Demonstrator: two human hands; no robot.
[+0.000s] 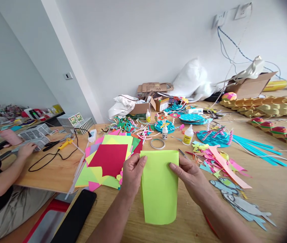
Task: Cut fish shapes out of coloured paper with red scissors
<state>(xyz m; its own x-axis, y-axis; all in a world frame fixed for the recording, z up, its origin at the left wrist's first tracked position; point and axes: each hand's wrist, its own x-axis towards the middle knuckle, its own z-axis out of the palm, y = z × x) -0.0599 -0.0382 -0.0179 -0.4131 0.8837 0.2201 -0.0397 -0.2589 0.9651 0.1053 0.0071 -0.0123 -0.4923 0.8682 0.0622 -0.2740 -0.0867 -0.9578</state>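
Observation:
A lime green sheet of paper [160,189] hangs between my two hands, upright above the wooden table. My left hand [134,171] pinches its upper left corner, thumb in front and fingers behind. At the upper right edge, my right hand [189,173] grips it the same way. Just left of my left hand lies a pile of coloured paper, topped by a dark red sheet [109,157]. Beyond the paper sit a roll of tape [158,143] and a glue bottle [188,135] with a yellow label. Colourful paper scraps [216,155] lie near my right hand.
Grey fish cutouts [247,202] and blue paper strips [257,146] are on the right. Blue decorated plates [212,137] and egg cartons [264,106] stand farther back. A black phone-like slab [75,216] lies front left. At far left, a co-worker's hand [27,149] rests near a glue gun [66,143].

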